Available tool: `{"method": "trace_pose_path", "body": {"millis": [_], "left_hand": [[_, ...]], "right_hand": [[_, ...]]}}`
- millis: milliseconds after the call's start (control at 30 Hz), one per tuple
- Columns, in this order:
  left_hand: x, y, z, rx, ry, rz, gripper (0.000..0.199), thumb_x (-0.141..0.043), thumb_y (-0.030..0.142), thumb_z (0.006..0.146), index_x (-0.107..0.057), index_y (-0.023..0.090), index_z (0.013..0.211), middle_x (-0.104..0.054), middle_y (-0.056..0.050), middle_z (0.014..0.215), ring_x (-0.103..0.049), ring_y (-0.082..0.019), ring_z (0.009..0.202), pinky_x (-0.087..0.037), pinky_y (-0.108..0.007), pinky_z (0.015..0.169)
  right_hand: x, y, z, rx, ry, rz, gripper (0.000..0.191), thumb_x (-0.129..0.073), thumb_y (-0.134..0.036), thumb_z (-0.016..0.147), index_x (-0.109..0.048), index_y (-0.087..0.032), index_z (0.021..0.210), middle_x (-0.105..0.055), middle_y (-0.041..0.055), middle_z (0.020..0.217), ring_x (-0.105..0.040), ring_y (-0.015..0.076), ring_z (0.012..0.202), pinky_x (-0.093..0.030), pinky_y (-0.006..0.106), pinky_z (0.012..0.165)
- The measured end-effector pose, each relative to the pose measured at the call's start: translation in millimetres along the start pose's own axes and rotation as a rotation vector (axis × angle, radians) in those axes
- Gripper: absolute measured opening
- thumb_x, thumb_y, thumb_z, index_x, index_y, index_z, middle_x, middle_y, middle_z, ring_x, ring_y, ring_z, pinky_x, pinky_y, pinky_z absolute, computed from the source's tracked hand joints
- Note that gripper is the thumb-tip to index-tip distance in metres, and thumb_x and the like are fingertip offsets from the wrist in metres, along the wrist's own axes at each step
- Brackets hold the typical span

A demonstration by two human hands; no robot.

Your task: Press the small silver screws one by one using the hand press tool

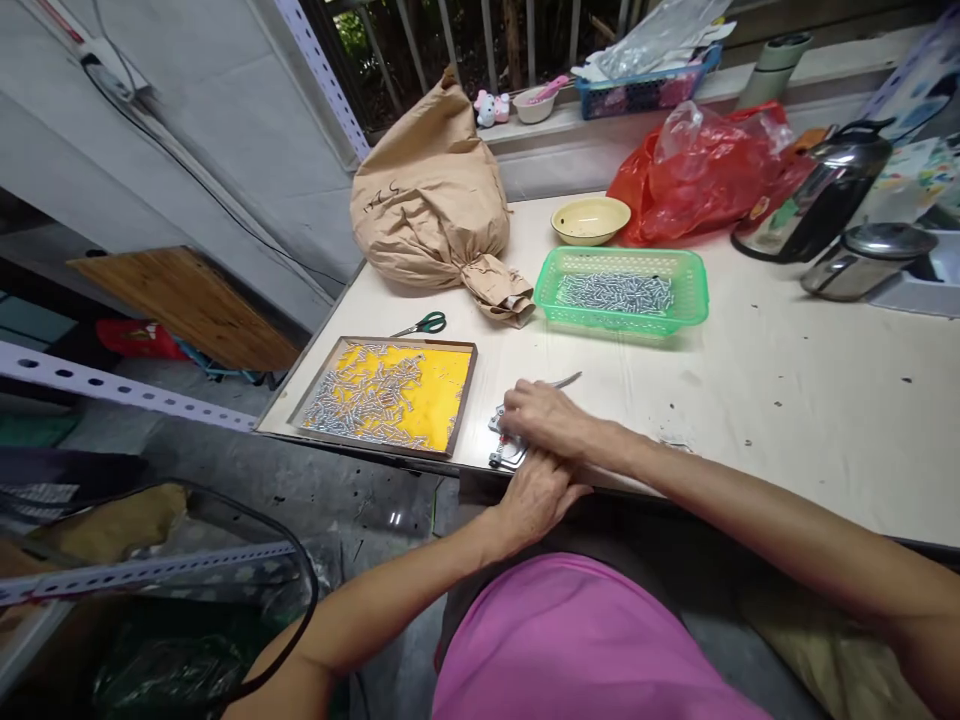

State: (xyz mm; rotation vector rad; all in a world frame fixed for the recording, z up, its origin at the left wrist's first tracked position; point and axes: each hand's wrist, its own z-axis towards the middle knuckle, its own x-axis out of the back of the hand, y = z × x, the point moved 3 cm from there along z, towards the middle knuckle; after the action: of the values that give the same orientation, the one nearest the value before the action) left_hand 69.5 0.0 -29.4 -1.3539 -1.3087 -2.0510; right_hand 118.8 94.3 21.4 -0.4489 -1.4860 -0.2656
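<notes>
Near the front edge of the table (810,420), my right hand (546,415) is closed over a small metal fixture (511,455) with a red part. A thin pointed metal piece (568,380) sticks out past its knuckles. My left hand (534,497) lies just below, at the table edge, its fingers bent and partly covered by my right hand; what they grip is hidden. To the left is a shallow tray (465,400) with a yellow bottom and many loose screws (367,395). Beyond my hands a green plastic basket (622,322) holds more screws (615,292).
Green-handled scissors (431,322) lie behind the tray. A tied brown paper sack (435,200), a cream bowl (591,220) and a red plastic bag (690,185) stand at the back. On the right are a steel thermos (817,195) and a lidded metal cup (866,262).
</notes>
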Motion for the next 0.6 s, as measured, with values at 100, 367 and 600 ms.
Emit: {"method": "trace_pose_path", "body": {"millis": [100,367,600], "left_hand": [[-6.7,-4.3,-3.3,0.055,0.002,-0.043,0.045,-0.051,0.037,0.089,-0.049,0.014,0.128,-0.057,-0.014,0.126,-0.047,-0.031,0.125,-0.040,-0.046,0.103],[-16.8,-6.7,-9.6,0.039,-0.015,-0.077,0.049,-0.052,0.041,0.088,-0.049,0.014,0.129,-0.057,-0.014,0.127,-0.053,-0.032,0.116,-0.044,-0.046,0.098],[56.7,-30.6,-21.4,0.123,0.201,0.090,0.028,-0.043,0.030,0.093,-0.057,0.020,0.115,-0.054,-0.010,0.126,-0.050,-0.022,0.117,-0.044,-0.036,0.097]], "right_hand": [[-9.0,-26.6,14.0,0.145,-0.050,-0.033,0.013,-0.056,-0.019,0.086,-0.067,-0.020,0.078,-0.059,0.0072,0.094,-0.044,0.0224,0.092,-0.031,0.033,0.067],[-7.2,-37.9,17.8,0.256,0.057,0.188,0.018,-0.047,-0.020,0.092,-0.062,-0.020,0.085,-0.060,0.0045,0.084,-0.049,0.0175,0.083,-0.036,0.031,0.073],[65.6,17.1,-4.0,-0.138,0.631,0.248,0.020,-0.042,-0.028,0.095,-0.061,-0.021,0.093,-0.063,0.0066,0.089,-0.055,0.0208,0.089,-0.043,0.035,0.081]]}}
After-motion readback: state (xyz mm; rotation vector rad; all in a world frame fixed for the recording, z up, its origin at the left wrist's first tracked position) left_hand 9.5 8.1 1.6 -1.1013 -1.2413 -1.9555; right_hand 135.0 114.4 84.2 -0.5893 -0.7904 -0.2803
